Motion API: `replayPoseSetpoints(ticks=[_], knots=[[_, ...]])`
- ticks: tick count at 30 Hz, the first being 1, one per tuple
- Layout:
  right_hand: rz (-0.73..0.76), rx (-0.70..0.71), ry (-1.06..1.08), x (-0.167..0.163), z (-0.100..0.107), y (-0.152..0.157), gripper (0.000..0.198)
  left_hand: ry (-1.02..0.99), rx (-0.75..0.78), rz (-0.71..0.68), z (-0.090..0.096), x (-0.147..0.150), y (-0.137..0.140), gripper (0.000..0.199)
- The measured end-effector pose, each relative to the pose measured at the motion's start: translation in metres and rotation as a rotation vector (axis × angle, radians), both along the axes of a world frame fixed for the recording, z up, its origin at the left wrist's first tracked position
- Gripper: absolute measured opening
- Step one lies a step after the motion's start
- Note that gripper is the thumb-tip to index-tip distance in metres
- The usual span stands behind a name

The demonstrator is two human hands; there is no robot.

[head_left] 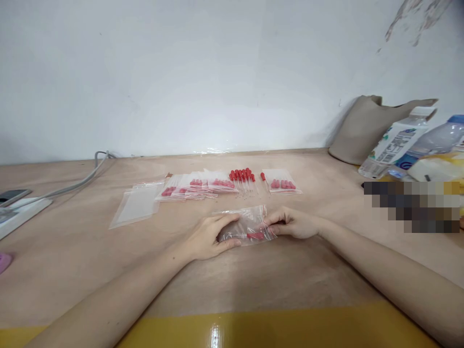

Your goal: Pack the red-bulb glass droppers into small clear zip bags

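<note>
A clear zip-lock bag [250,220] lies between my hands near the middle of the table, with a red-bulbed dropper [255,236] inside it. Thumb and fingers of my left hand [213,234] grip the bag's left side. At the right end, by the red-lined zip edge, my right hand [292,223] pinches the bag; whether its fingers also touch a dropper is hidden. Just beyond stands a row of loose droppers [242,175] with red bulbs, and one single dropper [263,178] lies to their right.
Filled bags [195,186] overlap at the back left, beside flat unfilled bags [137,205]. Another filled bag [284,182] lies at the back right. Bottles [397,145] and a brown roll [357,128] crowd the right. A cable [81,182] and phone [13,196] are left.
</note>
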State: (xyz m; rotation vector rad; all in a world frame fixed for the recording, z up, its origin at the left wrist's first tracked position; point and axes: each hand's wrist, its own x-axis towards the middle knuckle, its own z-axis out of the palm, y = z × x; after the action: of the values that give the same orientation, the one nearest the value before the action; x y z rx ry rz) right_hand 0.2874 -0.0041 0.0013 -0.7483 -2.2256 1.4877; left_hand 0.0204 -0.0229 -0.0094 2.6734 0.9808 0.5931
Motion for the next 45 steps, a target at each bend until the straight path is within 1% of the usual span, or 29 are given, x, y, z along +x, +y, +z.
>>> replayPoseSetpoints(ticks=[2, 3, 4, 6, 8, 10, 12, 14, 16, 17, 19, 22, 25, 28, 30, 32, 33, 34, 36, 38, 39, 41, 45], knots=[[-0.063, -0.086, -0.009, 0.006, -0.002, 0.006, 0.033, 0.006, -0.006, 0.005, 0.001, 0.0, 0.0, 0.054], [-0.127, -0.094, -0.011, 0.008, -0.003, 0.01, 0.032, 0.011, -0.011, 0.005, 0.002, 0.0, 0.0, 0.053], [-0.208, -0.072, -0.01, 0.01, -0.006, 0.014, 0.031, 0.016, -0.014, -0.003, 0.003, 0.0, 0.0, 0.051], [-0.416, 0.044, -0.007, 0.011, -0.009, 0.026, 0.028, 0.038, -0.024, -0.039, 0.006, 0.0, -0.001, 0.044], [-0.638, 0.225, -0.054, 0.011, -0.011, 0.039, 0.024, 0.081, -0.042, -0.091, 0.008, -0.002, -0.001, 0.039], [-0.813, 0.397, -0.172, 0.009, -0.01, 0.054, 0.018, 0.121, -0.057, -0.126, 0.009, -0.004, -0.001, 0.04], [-0.931, 0.485, -0.338, 0.005, -0.007, 0.069, 0.017, 0.136, -0.073, -0.147, 0.009, -0.005, 0.0, 0.042], [-1.019, 0.477, -0.507, -0.003, -0.003, 0.082, 0.02, 0.132, -0.096, -0.16, 0.009, -0.006, 0.002, 0.043], [-1.076, 0.412, -0.653, -0.013, 0.001, 0.093, 0.025, 0.132, -0.128, -0.166, 0.01, -0.006, 0.003, 0.041], [-1.094, 0.374, -0.697, -0.018, 0.002, 0.098, 0.026, 0.134, -0.145, -0.166, 0.011, -0.006, 0.004, 0.039], [-1.119, 0.316, -0.718, -0.026, 0.004, 0.105, 0.026, 0.143, -0.167, -0.168, 0.013, -0.006, 0.005, 0.037], [-1.147, 0.283, -0.66, -0.032, 0.006, 0.111, 0.022, 0.156, -0.162, -0.186, 0.014, -0.007, 0.005, 0.036], [-1.149, 0.251, -0.57, -0.03, 0.01, 0.113, 0.02, 0.149, -0.125, -0.207, 0.012, -0.008, 0.006, 0.038], [-1.099, 0.201, -0.424, -0.024, 0.013, 0.107, 0.025, 0.138, -0.092, -0.207, 0.008, -0.008, 0.006, 0.039], [-1.046, 0.167, -0.31, -0.018, 0.013, 0.095, 0.03, 0.129, -0.077, -0.196, 0.006, -0.009, 0.005, 0.04], [-1.002, 0.117, -0.116, -0.013, 0.009, 0.078, 0.029, 0.125, -0.069, -0.183, 0.006, -0.008, 0.005, 0.04], [-0.977, 0.079, 0.028, -0.01, 0.005, 0.068, 0.028, 0.123, -0.066, -0.174, 0.006, -0.008, 0.005, 0.041], [-0.959, 0.039, 0.163, -0.008, 0.002, 0.058, 0.033, 0.127, -0.065, -0.166, 0.006, -0.008, 0.004, 0.042], [-0.924, -0.022, 0.335, -0.004, -0.006, 0.04, 0.056, 0.147, -0.076, -0.149, 0.007, -0.007, 0.004, 0.041], [-0.923, -0.039, 0.406, -0.002, -0.013, 0.026, 0.074, 0.16, -0.085, -0.137, 0.008, -0.006, 0.003, 0.04], [-0.93, -0.035, 0.424, -0.002, -0.015, 0.022, 0.079, 0.161, -0.087, -0.131, 0.008, -0.006, 0.003, 0.04], [-0.945, -0.017, 0.436, -0.003, -0.017, 0.017, 0.084, 0.146, -0.077, -0.122, 0.008, -0.006, 0.003, 0.042], [-0.948, -0.021, 0.438, -0.01, -0.021, 0.014, 0.082, 0.119, -0.05, -0.118, 0.006, -0.005, 0.002, 0.049]])
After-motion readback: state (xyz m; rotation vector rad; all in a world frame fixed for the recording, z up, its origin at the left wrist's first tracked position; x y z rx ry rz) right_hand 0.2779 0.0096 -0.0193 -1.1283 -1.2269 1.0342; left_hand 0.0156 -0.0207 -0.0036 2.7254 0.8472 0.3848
